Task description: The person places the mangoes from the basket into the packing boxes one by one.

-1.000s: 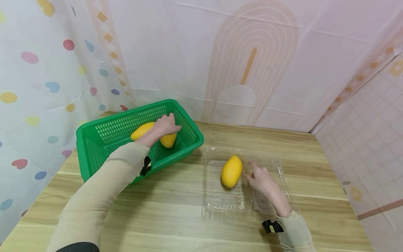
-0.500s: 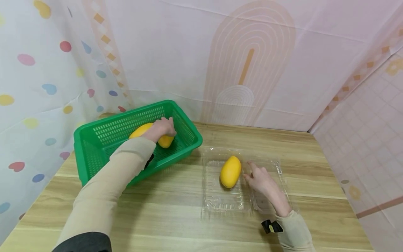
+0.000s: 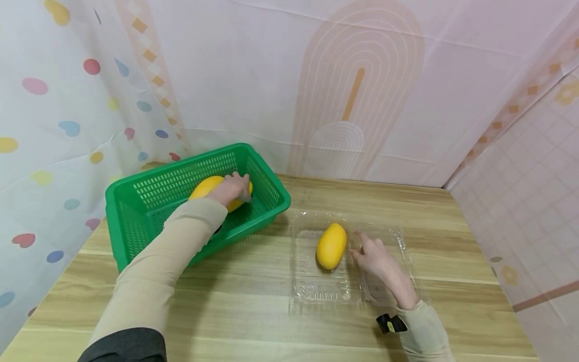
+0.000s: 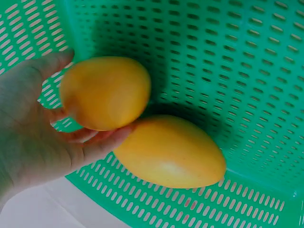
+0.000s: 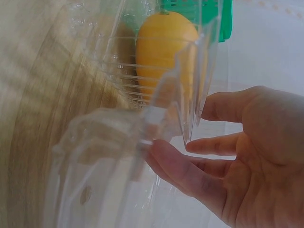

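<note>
Inside the green basket [image 3: 260, 217], my left hand [image 3: 231, 189] grips a yellow mango [image 4: 109, 92], thumb on one side and fingers underneath. A second mango [image 4: 173, 154] lies right beside it, close to the fingertips. On the table, a clear plastic clamshell container [image 3: 304, 286] lies open with a third mango [image 3: 331, 246] in its tray half. My right hand [image 3: 379, 259] pinches the container's edge near the fold between tray and lid; thumb and fingers show on either side of the thin plastic in the right wrist view.
The wooden table [image 3: 253, 306] runs up to a patterned curtain [image 3: 253, 90] at the back, with more curtain on both sides. The basket has raised perforated walls. The container's lid half [image 3: 380, 294] spreads to the right under my right hand.
My left hand has lowered further into the basket, its fingers closing round the mango. My right hand, the container and its mango have stayed put; the view shifts slightly.
</note>
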Action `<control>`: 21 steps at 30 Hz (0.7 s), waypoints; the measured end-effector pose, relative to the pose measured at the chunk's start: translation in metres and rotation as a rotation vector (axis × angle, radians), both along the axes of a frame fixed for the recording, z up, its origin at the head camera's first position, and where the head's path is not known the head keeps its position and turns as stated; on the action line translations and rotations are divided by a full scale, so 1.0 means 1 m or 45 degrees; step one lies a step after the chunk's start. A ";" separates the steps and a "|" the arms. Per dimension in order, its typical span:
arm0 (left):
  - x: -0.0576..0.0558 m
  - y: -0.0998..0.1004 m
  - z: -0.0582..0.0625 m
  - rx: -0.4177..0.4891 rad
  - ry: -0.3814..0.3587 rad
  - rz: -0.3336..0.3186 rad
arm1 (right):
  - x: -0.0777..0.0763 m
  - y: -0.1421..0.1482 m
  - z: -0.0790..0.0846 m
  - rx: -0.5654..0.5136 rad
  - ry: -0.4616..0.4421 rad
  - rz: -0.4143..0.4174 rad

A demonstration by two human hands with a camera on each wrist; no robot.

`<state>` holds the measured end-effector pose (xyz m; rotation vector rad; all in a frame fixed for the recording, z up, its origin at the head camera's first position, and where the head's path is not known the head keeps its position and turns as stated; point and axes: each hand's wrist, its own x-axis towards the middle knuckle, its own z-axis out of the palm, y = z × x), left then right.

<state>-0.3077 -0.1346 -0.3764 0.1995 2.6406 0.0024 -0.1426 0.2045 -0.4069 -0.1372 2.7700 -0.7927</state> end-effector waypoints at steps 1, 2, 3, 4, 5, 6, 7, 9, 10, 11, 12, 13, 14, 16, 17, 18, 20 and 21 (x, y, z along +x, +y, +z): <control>0.000 -0.001 -0.003 0.025 -0.022 0.008 | 0.000 0.000 0.000 -0.003 -0.005 -0.005; 0.000 -0.003 -0.005 0.049 -0.045 0.018 | 0.000 0.000 0.000 -0.004 -0.003 0.000; 0.000 -0.004 -0.008 0.072 -0.064 0.028 | 0.000 -0.001 0.000 -0.005 -0.003 -0.003; 0.000 -0.005 -0.010 0.097 -0.079 0.041 | 0.000 0.000 0.000 -0.007 0.002 0.003; 0.000 -0.007 -0.012 0.127 -0.093 0.060 | 0.000 -0.001 0.000 -0.011 -0.002 0.001; 0.001 -0.008 -0.013 0.150 -0.100 0.074 | 0.000 -0.001 0.000 -0.013 0.003 0.005; 0.001 -0.010 -0.015 0.161 -0.098 0.076 | -0.001 -0.001 0.000 -0.015 0.004 0.006; 0.001 -0.012 -0.017 0.171 -0.084 0.073 | -0.001 -0.001 0.000 -0.012 0.016 0.011; 0.000 -0.013 -0.017 0.180 -0.077 0.070 | -0.001 -0.001 0.000 -0.010 0.021 0.013; 0.000 -0.014 -0.018 0.184 -0.075 0.065 | -0.001 -0.001 0.000 -0.007 0.023 0.012; 0.000 -0.015 -0.018 0.188 -0.072 0.060 | -0.001 -0.001 0.000 -0.002 0.030 0.016; 0.001 -0.015 -0.018 0.195 -0.072 0.055 | -0.001 -0.001 0.000 0.002 0.032 0.015; 0.001 -0.016 -0.017 0.204 -0.076 0.055 | -0.001 -0.001 0.000 0.006 0.034 0.017; 0.002 -0.016 -0.017 0.215 -0.079 0.048 | -0.001 -0.002 0.000 0.010 0.031 0.017; 0.003 -0.016 -0.016 0.218 -0.079 0.044 | -0.002 -0.002 0.000 0.012 0.030 0.016; 0.004 -0.017 -0.016 0.222 -0.077 0.040 | -0.002 -0.002 -0.001 0.014 0.030 0.017; 0.005 -0.017 -0.016 0.221 -0.070 0.029 | -0.002 -0.002 -0.001 0.017 0.030 0.017; 0.005 -0.017 -0.017 0.216 -0.063 0.022 | -0.002 -0.002 -0.001 0.019 0.029 0.016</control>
